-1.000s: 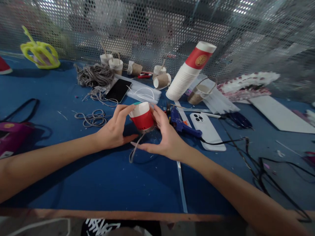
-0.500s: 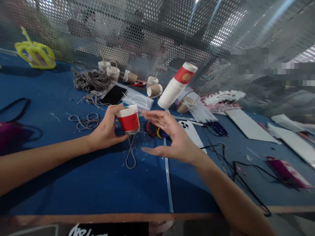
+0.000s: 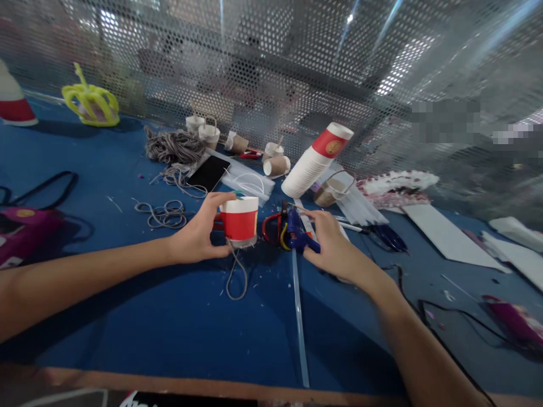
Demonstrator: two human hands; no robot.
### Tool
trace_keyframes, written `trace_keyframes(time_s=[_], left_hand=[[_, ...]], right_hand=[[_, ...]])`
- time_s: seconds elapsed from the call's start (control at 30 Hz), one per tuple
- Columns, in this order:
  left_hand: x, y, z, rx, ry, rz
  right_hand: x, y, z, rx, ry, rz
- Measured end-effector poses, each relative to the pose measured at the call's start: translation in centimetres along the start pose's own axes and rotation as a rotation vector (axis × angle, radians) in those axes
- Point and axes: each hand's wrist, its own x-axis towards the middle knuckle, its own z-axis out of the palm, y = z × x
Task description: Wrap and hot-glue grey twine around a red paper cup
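Note:
A red and white paper cup (image 3: 240, 220) is held between the thumb and fingers of my left hand (image 3: 199, 229). From the cup's lower edge hangs a loop of grey cord (image 3: 237, 282). To the right, my right hand (image 3: 335, 246) has its thumb and fingers closed round a blue glue gun (image 3: 297, 230). A long clear glue stick (image 3: 299, 316) runs from the gun toward the table's front edge. Scissors with red and yellow handles (image 3: 274, 229) lie between the cup and the gun.
Behind stand a tilted stack of paper cups (image 3: 307, 169), small cups (image 3: 208, 135), a grey cord bundle (image 3: 173, 146) and a black phone (image 3: 209, 172). White boards (image 3: 452, 234) and a black cable (image 3: 462, 316) lie right. A yellow-green basket (image 3: 95, 104) stands back left.
My right hand, open in the air before, has closed on the blue glue gun. The cup stays in my left hand. The whole view has shifted, with the table's things now farther right.

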Motion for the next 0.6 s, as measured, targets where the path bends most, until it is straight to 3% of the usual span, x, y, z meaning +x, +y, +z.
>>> trace_keyframes(time_s=[0.17, 0.33, 0.43, 0.6], left_hand=[[0.1, 0.0, -0.2, 0.055, 0.023, -0.057], [-0.1, -0.3, -0.3, 0.153, 0.065, 0.012], [-0.1, -0.4, -0.3, 0.18, 0.055, 0.037], [0.0, -0.2, -0.3, 0.209, 0.053, 0.015]], right_hand=[[-0.7, 2.2, 0.7, 0.077, -0.093, -0.055], [-0.3, 2.0, 2.1, -0.074, 0.04, 0.029], [0.3, 1.6, 2.9, -0.187, 0.054, 0.028], [0.5, 1.8, 2.3, -0.117, 0.09, 0.059]])
